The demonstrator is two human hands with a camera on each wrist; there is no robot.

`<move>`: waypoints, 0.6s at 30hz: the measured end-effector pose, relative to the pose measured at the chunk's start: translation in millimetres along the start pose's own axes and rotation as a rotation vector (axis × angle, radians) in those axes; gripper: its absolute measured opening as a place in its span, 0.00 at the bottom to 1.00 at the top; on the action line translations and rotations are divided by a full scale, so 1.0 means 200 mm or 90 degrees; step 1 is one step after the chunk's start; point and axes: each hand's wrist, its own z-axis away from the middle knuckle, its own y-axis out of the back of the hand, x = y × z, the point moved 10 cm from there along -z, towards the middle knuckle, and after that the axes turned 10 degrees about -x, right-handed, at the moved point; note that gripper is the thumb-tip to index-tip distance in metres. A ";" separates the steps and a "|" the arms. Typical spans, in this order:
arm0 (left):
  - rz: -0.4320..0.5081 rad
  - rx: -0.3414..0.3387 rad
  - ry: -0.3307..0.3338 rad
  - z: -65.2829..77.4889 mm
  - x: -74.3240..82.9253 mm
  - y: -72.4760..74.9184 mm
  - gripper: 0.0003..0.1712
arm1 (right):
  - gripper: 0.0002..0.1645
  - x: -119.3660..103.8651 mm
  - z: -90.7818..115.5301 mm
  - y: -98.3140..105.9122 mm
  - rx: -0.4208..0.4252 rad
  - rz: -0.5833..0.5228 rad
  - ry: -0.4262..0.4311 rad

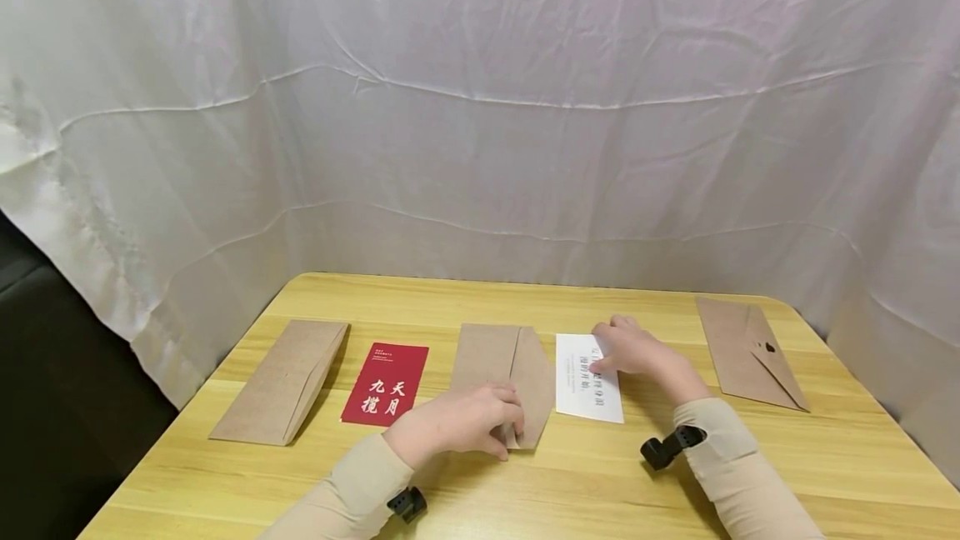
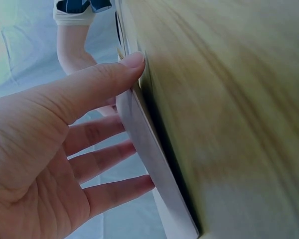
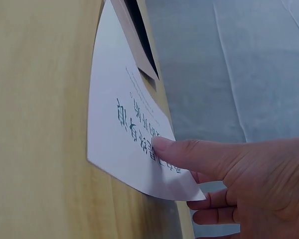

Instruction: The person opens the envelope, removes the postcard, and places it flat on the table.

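Note:
In the head view, a brown kraft paper envelope (image 1: 487,352) lies at the middle of the table, its pointed flap folded out to the right. My left hand (image 1: 468,422) is at its near end; in the left wrist view the left hand (image 2: 65,139) has its thumb at the envelope's edge (image 2: 149,144) and the fingers against its face. My right hand (image 1: 633,351) pinches the right edge of a white card (image 1: 581,394) printed with dark characters. Seen from the right wrist, the card (image 3: 114,99) bends upward at the corner, the right hand's (image 3: 249,174) thumb on its printed side.
A red card (image 1: 386,369) with white characters lies left of the middle envelope. Further left is another brown envelope (image 1: 273,377). At the far right lies a brown envelope (image 1: 738,348) with a dark mark. White curtains (image 1: 525,148) hang behind the wooden table (image 1: 555,490).

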 end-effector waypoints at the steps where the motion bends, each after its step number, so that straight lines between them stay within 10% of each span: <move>1: -0.003 -0.001 0.001 0.00 0.00 0.00 0.15 | 0.40 0.01 0.00 0.00 0.000 -0.002 -0.003; 18: 0.041 -0.038 0.030 0.00 -0.03 -0.03 0.14 | 0.38 0.01 0.05 -0.02 -0.025 -0.033 0.009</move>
